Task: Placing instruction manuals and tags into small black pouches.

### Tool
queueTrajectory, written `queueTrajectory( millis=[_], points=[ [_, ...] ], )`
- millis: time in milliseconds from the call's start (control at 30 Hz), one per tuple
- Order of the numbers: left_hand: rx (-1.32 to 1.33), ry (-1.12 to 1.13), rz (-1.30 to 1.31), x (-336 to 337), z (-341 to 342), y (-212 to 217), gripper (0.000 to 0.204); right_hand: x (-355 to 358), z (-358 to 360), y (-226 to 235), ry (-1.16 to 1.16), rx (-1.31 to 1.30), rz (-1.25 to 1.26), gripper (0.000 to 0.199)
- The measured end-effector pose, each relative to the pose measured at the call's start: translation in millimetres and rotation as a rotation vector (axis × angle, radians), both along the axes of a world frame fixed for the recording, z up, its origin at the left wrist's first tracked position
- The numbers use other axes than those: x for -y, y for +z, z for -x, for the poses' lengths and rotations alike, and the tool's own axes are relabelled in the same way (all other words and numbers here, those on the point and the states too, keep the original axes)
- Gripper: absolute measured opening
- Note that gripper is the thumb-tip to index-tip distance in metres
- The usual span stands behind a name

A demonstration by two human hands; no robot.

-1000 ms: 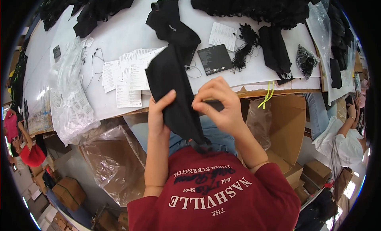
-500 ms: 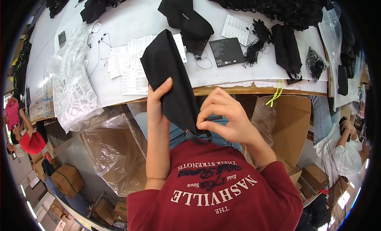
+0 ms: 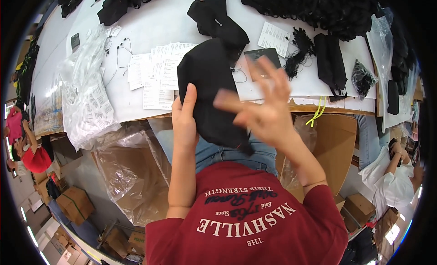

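Observation:
My left hand [image 3: 185, 121] is closed round the left edge of a black fabric pouch [image 3: 207, 78], its thumb lying on the front. The pouch is held up at a tilt over my lap, its broad side toward me and its narrow end low on the right. Over the right side of the pouch hangs my right hand [image 3: 268, 114], blurred by motion. Its fingers are spread and nothing shows in them. Whether a fingertip touches the cloth I cannot tell.
On the white table [image 3: 150, 30] lie printed white cards [image 3: 159, 78], another black pouch [image 3: 218, 25], a dark card [image 3: 268, 55], bundled black cords [image 3: 299, 51] and clear bags of labels [image 3: 88, 92]. A plastic-lined carton [image 3: 132, 174] stands below on the left. Other people sit at both sides.
My right hand has let go of the strap at the pouch's lower end, opened and moved up. The pouch has turned from edge-on to show its broad side.

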State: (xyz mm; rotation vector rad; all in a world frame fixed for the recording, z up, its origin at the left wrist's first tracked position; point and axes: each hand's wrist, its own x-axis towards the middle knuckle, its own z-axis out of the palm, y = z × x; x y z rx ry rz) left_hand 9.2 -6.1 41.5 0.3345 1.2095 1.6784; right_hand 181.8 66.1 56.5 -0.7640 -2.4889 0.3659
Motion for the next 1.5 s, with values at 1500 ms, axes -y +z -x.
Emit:
queueTrajectory(
  millis=[1500],
  points=[
    [0.093,-0.073,0.071,1,-6,-5,0.031,21,14,-26,-0.051,-0.648,1.48,0.021]
  ],
)
